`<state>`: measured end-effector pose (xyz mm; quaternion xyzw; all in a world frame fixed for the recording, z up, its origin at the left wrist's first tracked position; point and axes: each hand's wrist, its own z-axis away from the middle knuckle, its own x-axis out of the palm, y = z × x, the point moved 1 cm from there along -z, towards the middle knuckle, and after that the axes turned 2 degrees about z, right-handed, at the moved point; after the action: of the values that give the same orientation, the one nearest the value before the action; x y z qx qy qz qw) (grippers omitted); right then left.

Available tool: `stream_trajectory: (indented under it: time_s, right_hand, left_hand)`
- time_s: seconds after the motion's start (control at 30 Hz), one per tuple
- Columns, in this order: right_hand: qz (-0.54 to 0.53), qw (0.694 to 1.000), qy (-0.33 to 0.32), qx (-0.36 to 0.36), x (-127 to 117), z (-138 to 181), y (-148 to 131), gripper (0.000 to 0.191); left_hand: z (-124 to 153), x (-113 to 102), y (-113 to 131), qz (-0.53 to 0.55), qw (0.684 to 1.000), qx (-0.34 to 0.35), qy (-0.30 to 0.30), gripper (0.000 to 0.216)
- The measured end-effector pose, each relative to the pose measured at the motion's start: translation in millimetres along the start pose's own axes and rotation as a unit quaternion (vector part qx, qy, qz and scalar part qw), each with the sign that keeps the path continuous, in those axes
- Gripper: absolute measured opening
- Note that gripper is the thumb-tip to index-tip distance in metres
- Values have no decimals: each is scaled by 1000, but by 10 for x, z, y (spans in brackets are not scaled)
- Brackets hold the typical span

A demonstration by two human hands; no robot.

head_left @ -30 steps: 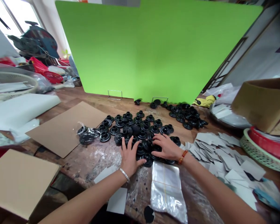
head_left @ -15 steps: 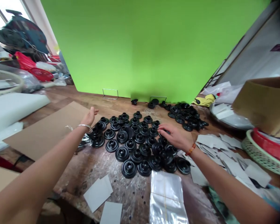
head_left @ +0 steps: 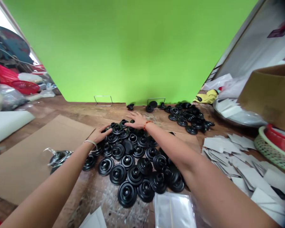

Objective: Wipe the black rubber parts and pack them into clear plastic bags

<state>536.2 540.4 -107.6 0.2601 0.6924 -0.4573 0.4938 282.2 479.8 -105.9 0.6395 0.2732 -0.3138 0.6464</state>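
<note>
Many round black stepped discs with raised hubs (head_left: 127, 193) lie clustered on the wooden table, mostly hub up. My left hand (head_left: 99, 134) rests against the cluster's back left edge, fingers stretched over the nearest discs. At the far edge of the cluster, my right hand (head_left: 136, 121) reaches across with fingers spread, touching or just above the discs there. Neither hand holds anything. Beside my left forearm, some discs in clear plastic (head_left: 59, 158) lie on a flat cardboard sheet (head_left: 35, 148). A stack of clear plastic bags (head_left: 174, 210) sits in front of the cluster.
A second heap of black discs (head_left: 190, 115) lies at the back right, before a green panel (head_left: 133, 50). White cards (head_left: 237, 158) are strewn on the right, near a pale green basket (head_left: 273, 155) and a cardboard box (head_left: 268, 95). More cards (head_left: 95, 220) lie in front.
My right hand has moved left and away from me to the cluster's far edge. My left hand has come down onto its left edge. The discs sit closer together, and the view has shifted.
</note>
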Motion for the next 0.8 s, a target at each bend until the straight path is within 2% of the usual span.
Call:
stream_trajectory:
  time_s: [0.1, 0.2, 0.37, 0.53, 0.63, 0.73, 0.8]
  right_hand:
    - [1, 999, -49, -17, 66, -99, 4, 76]
    - [6, 996, -78, -38, 80, -63, 85, 72]
    - [12, 994, -85, -70, -30, 198, 177, 65]
    - [30, 994, -80, -66, -123, 501, 118, 56]
    - [46, 995, -69, -46, -126, 671, 75, 55]
    - [57, 996, -50, -39, -135, 852, 31, 58]
    - [63, 997, -26, -44, -158, 978, -10, 56]
  left_hand:
    - [18, 103, 201, -9, 999, 28, -43, 65]
    - [26, 229, 354, -7, 996, 43, -75, 66]
    - [79, 452, 477, 7, 990, 84, -114, 68]
    - [326, 549, 644, 1, 987, 105, -119, 69]
    - [461, 391, 690, -31, 990, 99, -91, 66]
    - [527, 18, 588, -98, 990, 79, -61, 64]
    - [567, -258, 452, -158, 983, 60, -66, 58]
